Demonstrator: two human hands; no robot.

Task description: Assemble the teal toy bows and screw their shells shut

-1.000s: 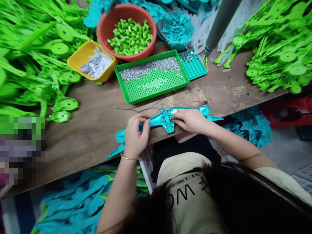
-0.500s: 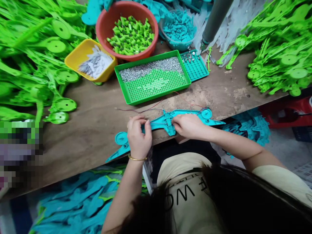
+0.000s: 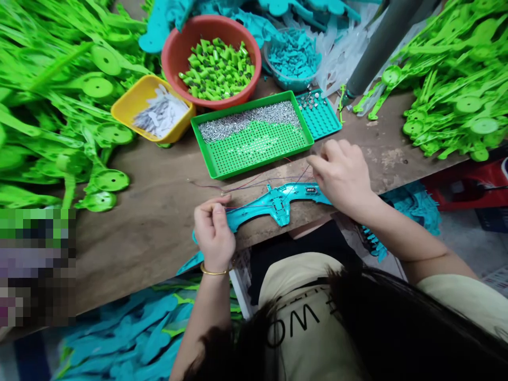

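A turquoise plastic part [image 3: 259, 209], long and bow-shaped with a ribbed middle, lies along the table's front edge. My left hand [image 3: 214, 233] is closed over its left arm, hiding some of it. A thin wire runs from those fingertips towards the part's middle; whether they also grip the plastic is hidden. Above the right arm, my right hand [image 3: 343, 174] pinches a thin dark wire [image 3: 298, 180] that slants up from the middle. Just behind the part, loose red and dark wires [image 3: 238, 188] trail over the wood.
Beyond lie a green tray [image 3: 254, 153] of small metal pieces, a turquoise tray [image 3: 326, 123], a yellow tub [image 3: 180, 127] of pale strips, a red bowl [image 3: 171, 58] of green pieces and a clear bowl [image 3: 293, 82]. Green parts pile up left [image 3: 107, 132] and right [image 3: 452, 100]. A dark post [image 3: 383, 47] stands behind.
My right hand has left the part's middle, moving right and up with a wire drawn out. My left hand has shifted slightly left and down.
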